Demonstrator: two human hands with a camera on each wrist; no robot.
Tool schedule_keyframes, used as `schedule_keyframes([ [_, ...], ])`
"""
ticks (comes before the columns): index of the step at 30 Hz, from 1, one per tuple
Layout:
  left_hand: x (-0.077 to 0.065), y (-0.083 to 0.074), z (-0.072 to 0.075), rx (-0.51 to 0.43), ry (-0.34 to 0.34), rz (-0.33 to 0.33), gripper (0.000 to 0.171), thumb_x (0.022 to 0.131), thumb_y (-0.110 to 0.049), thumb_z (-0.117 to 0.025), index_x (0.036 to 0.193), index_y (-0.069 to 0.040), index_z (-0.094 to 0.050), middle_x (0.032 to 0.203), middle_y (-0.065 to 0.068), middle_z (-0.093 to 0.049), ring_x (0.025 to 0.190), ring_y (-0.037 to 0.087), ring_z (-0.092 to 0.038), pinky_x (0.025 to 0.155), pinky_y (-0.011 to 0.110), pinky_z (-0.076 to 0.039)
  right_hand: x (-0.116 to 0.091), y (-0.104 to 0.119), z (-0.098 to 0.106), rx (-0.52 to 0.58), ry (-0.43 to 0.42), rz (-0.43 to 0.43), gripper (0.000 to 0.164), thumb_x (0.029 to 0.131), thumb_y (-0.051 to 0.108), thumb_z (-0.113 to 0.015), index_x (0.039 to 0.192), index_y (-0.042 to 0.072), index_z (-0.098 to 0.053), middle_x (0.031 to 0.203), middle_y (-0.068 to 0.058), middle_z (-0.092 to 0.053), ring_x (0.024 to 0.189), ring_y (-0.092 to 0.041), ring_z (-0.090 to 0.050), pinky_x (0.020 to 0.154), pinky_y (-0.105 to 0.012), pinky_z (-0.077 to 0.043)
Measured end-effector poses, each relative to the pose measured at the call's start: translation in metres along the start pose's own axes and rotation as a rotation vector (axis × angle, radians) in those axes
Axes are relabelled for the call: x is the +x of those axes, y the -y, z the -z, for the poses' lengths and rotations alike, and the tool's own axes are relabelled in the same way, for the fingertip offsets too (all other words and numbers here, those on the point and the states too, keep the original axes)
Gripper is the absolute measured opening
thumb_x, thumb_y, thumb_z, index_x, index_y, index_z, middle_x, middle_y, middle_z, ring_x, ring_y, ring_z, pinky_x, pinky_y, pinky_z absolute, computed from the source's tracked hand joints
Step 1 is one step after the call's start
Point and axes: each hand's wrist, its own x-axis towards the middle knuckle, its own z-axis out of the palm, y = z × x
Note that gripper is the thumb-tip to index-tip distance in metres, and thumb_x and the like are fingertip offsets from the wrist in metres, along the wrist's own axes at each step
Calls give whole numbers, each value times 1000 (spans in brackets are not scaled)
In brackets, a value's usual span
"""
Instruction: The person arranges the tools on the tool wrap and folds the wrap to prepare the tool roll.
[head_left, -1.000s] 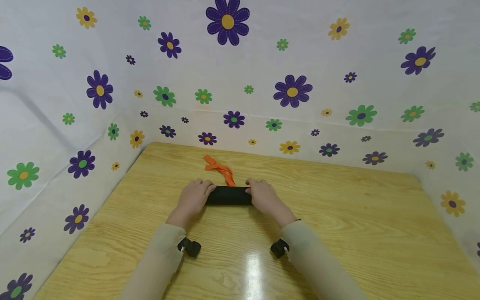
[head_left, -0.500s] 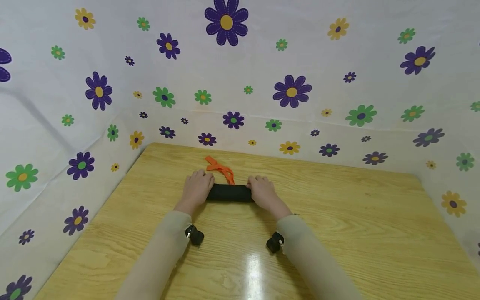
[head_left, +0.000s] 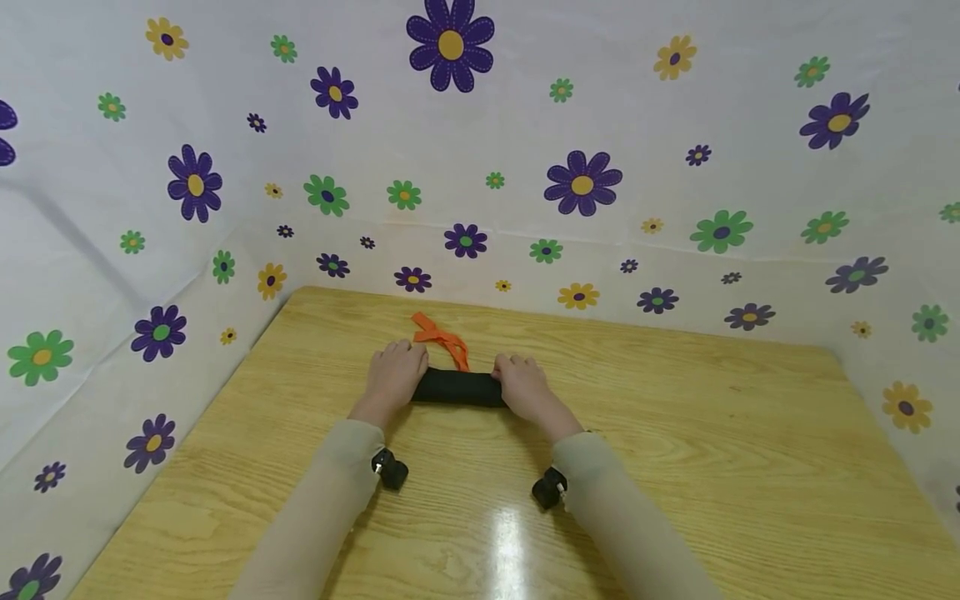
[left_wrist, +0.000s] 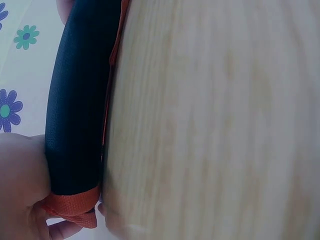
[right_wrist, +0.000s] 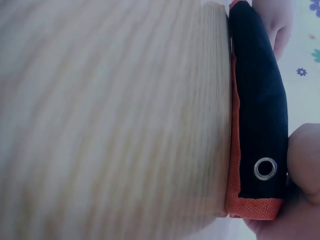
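A black fabric roll (head_left: 459,388) with orange edging (left_wrist: 77,201) lies crosswise on the wooden table. My left hand (head_left: 393,375) grips its left end, fingers over the far side. At the other end my right hand (head_left: 525,385) holds it the same way, fingers curled over the top. The right wrist view shows a metal eyelet (right_wrist: 265,159) near that end, with the thumb against the roll. Behind the roll, an orange cloth tie (head_left: 447,337) stretches away over the table. The roll's ends are hidden under the hands in the head view.
The wooden table (head_left: 720,450) reaches back to a white cloth wall (head_left: 495,125) printed with purple, green and yellow flowers. Another flowered cloth side (head_left: 90,275) borders it on the left. Small black cameras (head_left: 393,473) sit on both wrists.
Over the first half second both hands shift slightly away from the body, and the roll moves a little with them. Since then almost nothing differs.
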Motion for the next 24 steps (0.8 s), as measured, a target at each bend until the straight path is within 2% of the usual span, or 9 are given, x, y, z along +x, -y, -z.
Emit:
schedule_keyframes([
  [10,1,2,-3,-9,-25,14,29,104,-29,-38,104,-10,-61,102,8,-59,94,29,-53,80,45,-43,-3,3,-1,-9,11,-9,15,102,15,-45,95,9,-57,92,-9,-56,80,-28,-46,71,-42,-41],
  [14,1,2,-3,15,-45,-3,27,104,-30,-40,106,-11,-59,103,7,-58,95,28,-52,81,46,-42,-5,3,-1,-24,3,8,16,102,13,-44,98,9,-59,96,-10,-58,84,-29,-48,75,-43,-43],
  [19,-3,5,-3,63,-96,-5,33,104,-35,-39,114,-11,-59,114,8,-58,105,29,-52,90,47,-40,-11,-2,2,-38,-42,38,22,103,19,-42,106,8,-61,102,-12,-61,93,-33,-55,82,-50,-46],
  [24,-12,7,-1,18,-146,3,42,102,-40,-41,128,-11,-56,126,10,-55,118,29,-49,97,50,-38,-22,-13,9,-4,-62,41,37,103,32,-40,123,6,-58,118,-14,-60,110,-36,-52,91,-53,-42],
])
